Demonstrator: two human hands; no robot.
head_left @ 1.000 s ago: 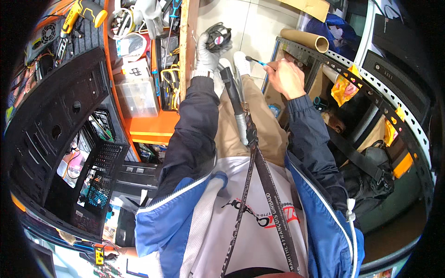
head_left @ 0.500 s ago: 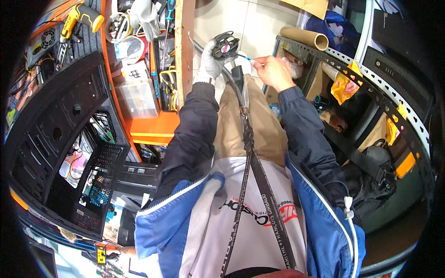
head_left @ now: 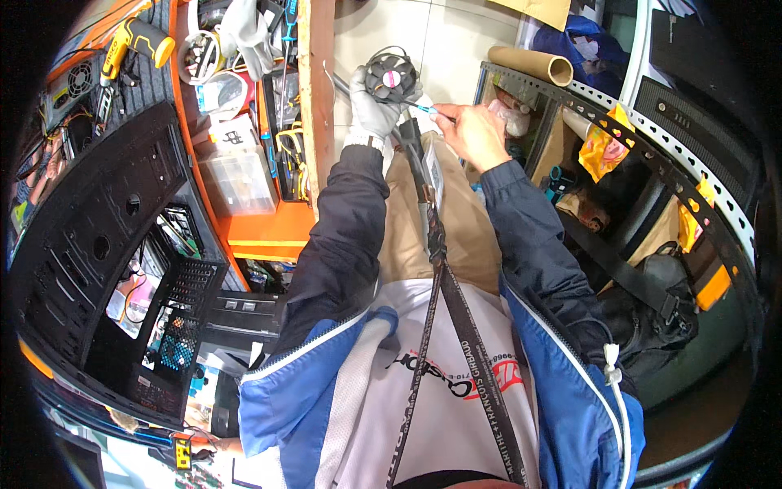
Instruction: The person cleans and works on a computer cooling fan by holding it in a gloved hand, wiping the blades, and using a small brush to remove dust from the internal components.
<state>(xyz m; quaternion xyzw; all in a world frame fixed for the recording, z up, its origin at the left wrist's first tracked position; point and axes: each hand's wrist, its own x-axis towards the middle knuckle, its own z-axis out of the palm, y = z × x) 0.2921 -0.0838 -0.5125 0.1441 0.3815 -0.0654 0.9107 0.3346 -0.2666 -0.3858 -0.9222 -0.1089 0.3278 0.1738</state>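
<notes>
My left hand [head_left: 371, 114], in a white-grey glove, grips a small black cooling fan [head_left: 391, 79] with a round pink and white label at its hub. The fan's blades face up and a thin cable loops over its top. Bare, my right hand [head_left: 481, 134] pinches a slim tool with a light blue shaft [head_left: 424, 109]. Its tip points left and sits by the fan's lower right edge; whether it touches the fan I cannot tell, nor what kind of tool it is. Both hands are above my lap.
On the left, an orange shelf [head_left: 273, 228] bears a clear plastic box [head_left: 236, 183] and hand tools. Beyond it are a yellow power tool [head_left: 134, 41] and a black computer case [head_left: 73, 187]. At right stands a perforated metal rack [head_left: 652, 147] with a cardboard tube [head_left: 529, 65] on top.
The fan has turned so its bladed face shows more fully. My right hand and the blue tool have shifted slightly left and down, nearer the fan's lower edge.
</notes>
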